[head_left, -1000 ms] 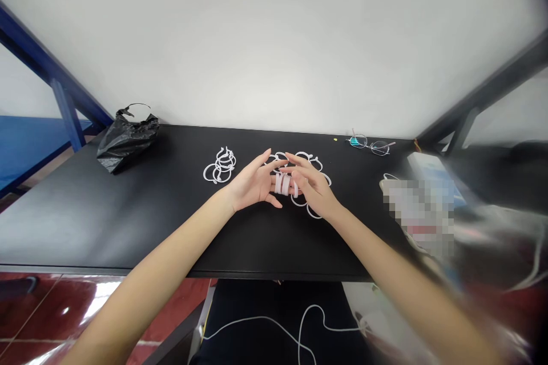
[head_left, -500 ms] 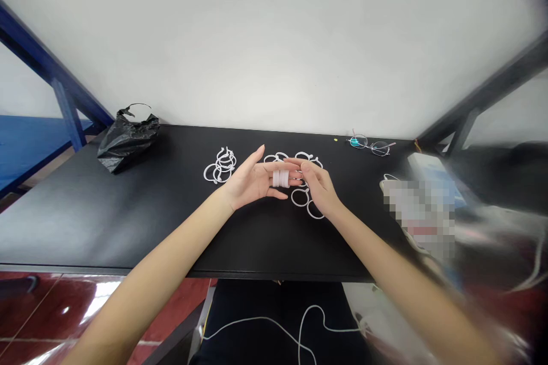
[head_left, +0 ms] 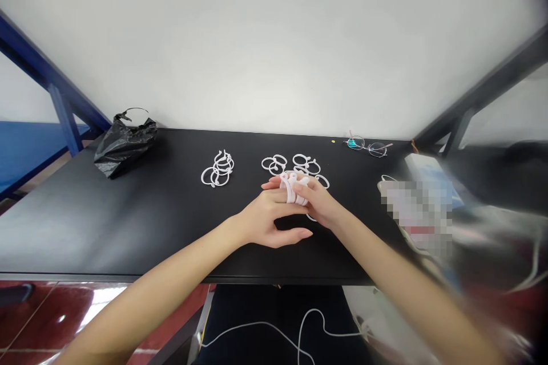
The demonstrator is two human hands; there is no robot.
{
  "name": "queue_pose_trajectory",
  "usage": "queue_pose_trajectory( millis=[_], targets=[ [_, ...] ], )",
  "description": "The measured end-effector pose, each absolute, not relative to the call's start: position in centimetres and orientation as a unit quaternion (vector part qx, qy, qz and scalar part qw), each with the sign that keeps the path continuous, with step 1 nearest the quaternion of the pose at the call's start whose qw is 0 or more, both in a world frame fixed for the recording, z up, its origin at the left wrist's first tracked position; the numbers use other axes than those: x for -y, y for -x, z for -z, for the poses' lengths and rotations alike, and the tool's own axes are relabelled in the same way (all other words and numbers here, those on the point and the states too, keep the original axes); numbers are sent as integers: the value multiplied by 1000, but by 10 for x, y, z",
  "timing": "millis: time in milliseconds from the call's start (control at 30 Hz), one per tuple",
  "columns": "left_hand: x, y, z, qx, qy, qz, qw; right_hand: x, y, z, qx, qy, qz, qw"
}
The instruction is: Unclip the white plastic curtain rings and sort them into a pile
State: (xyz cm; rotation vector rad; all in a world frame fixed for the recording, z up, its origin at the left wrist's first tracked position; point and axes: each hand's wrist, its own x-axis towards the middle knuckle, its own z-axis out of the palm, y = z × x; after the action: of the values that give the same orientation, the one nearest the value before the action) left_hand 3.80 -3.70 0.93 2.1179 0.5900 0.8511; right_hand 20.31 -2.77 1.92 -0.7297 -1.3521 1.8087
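Several white hair ties are looped side by side around the fingers of my left hand. Its back is turned up, its fingers are stretched out, and its thumb stands apart below them. My right hand is closed over the same hair ties with its thumb on them; its other fingertips are partly hidden. Behind the hands, loose white hair ties lie overlapping in a middle group and a right group, partly covered by my hands. Another pile lies to the left.
On the black table, a crumpled black plastic bag lies at the far left. Eyeglasses rest at the back right. A white box and a blurred, pixelated object are at the right. A white cable hangs below the front edge.
My left hand has turned from palm up to back up and come slightly nearer. The right hand has moved from its fingertips onto the hair ties around its fingers.
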Motion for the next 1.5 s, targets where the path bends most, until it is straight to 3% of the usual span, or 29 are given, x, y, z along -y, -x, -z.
queue_pose_trajectory(
  millis=[200, 367, 467, 767, 1000, 1167, 1333, 1500],
  targets=[
    [34, -39, -7, -194, -858, -338, 335, 27, -201, -19, 503, 315, -695, 406],
    [32, -41, -6, -144, -850, -413, 293, 28, -196, -14, 473, 327, -693, 434],
    [30, -42, -8, -150, -842, -414, 311, 29, -191, -10, 464, 348, -678, 453],
    [22, -36, -12, -219, -628, -392, 636, 22, -197, -12, 489, 342, -686, 417],
    [13, -28, -15, -166, -480, -383, 772, 21, -200, -14, 455, 308, -740, 388],
    [7, -28, -10, -176, -452, -370, 792, 21, -195, -6, 399, 245, -795, 385],
    [3, -30, -6, -257, -406, -380, 790, 20, -193, -3, 304, 282, -819, 397],
    [0, -29, -4, -349, -525, -384, 675, 21, -192, -5, 355, 372, -760, 397]
  ],
)
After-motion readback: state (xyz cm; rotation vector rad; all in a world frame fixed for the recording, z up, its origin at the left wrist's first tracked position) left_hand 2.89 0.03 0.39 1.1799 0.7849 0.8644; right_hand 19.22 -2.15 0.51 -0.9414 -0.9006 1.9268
